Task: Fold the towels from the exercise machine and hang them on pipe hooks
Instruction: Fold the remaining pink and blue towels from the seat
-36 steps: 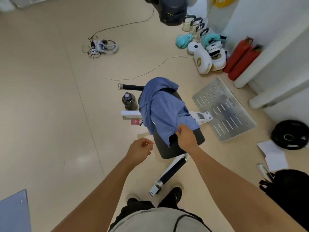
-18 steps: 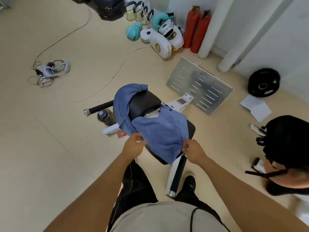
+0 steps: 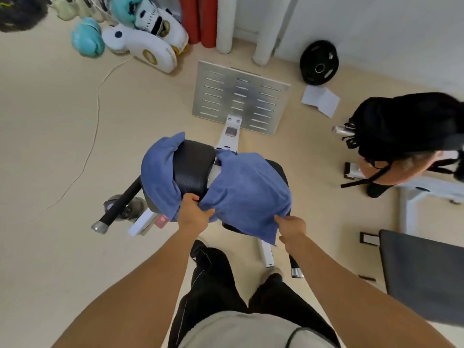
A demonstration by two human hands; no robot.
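Blue towelling drapes across the black padded seat (image 3: pixel 192 169) of a white-framed exercise machine (image 3: pixel 231 135), seen from above by a head-worn camera. The blue towel (image 3: pixel 247 187) lies in two lobes: one bunched over the seat's left side, the other spread over the right pad and hanging off its near edge. The left hand (image 3: pixel 194 216) grips the cloth where the two lobes meet, fingers curled round a gathered fold at the near edge of the seat. The right hand (image 3: pixel 292 227) pinches the towel's near right corner, its fingers closed on the fabric, though the exact fingertip contact is hard to make out. Both bare forearms reach forward from the bottom of the view, over dark trousers and black shoes. A black foam handle bar (image 3: pixel 118 205) with a metal end cap sticks out to the left of the seat, with a dark water bottle (image 3: pixel 131 204) beside it on the beige floor. Beyond the seat, the machine's slotted metal footplate (image 3: pixel 241 96) lies flat. Against the far wall sit white and teal boxing gloves (image 3: pixel 148 43), two red cylinders (image 3: pixel 198 20), pale pipes (image 3: pixel 224 23) and a black weight plate (image 3: pixel 319 62), with white paper sheets (image 3: pixel 320 99) near it. A second person with dark hair (image 3: pixel 406 126) is at the right edge.
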